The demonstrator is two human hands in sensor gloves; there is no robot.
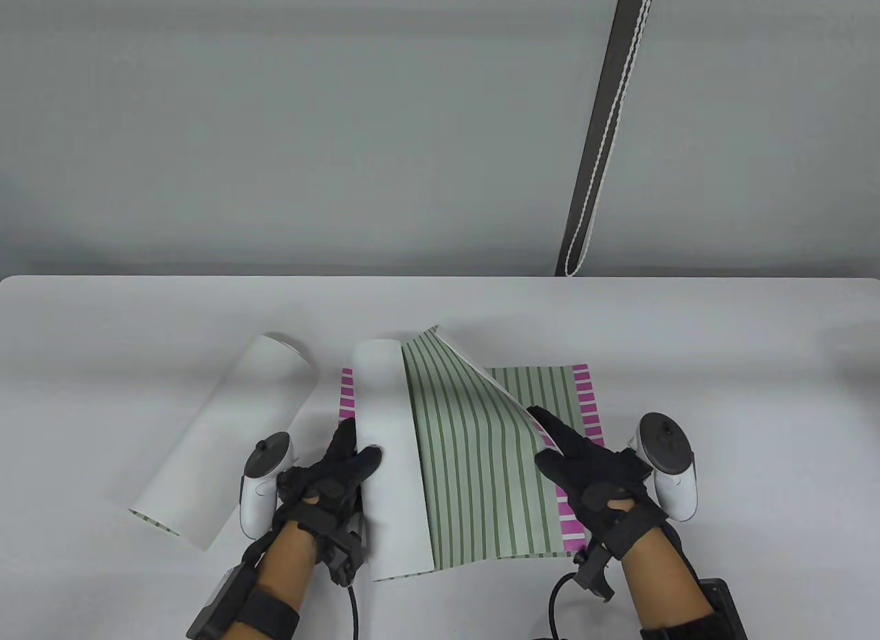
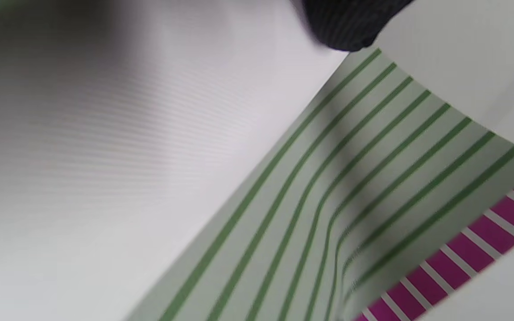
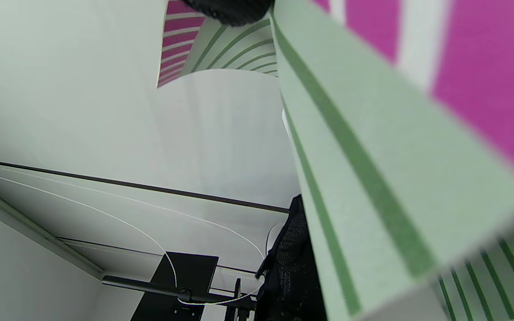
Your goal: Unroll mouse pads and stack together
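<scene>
While the half-unrolled mouse pad (image 1: 474, 461) is being spread over a flat pad (image 1: 584, 406) already lying on the bench (image 1: 756, 365), its rolled part is seen standing at the left as a white tube, its green-striped face opened toward the right; the free right edge is lifted off the flat pad beneath, whose magenta border shows at the far right and at the left. The rolled part is gripped by the left hand (image 1: 323, 482), its fingers (image 1: 344, 440) curled against the white backing; the lifted edge appears to be pinched by the right hand (image 1: 598, 482), its fingers (image 1: 550, 427) extended along the edge, though the thumb's hold cannot be told exactly. The pad is judged light, thin and springy, inclined to curl back; it would best be held at its edges and pressed flat; the smooth backing may slip. A second rolled pad (image 1: 227, 434) lies well to the left, slanted, untouched.
</scene>
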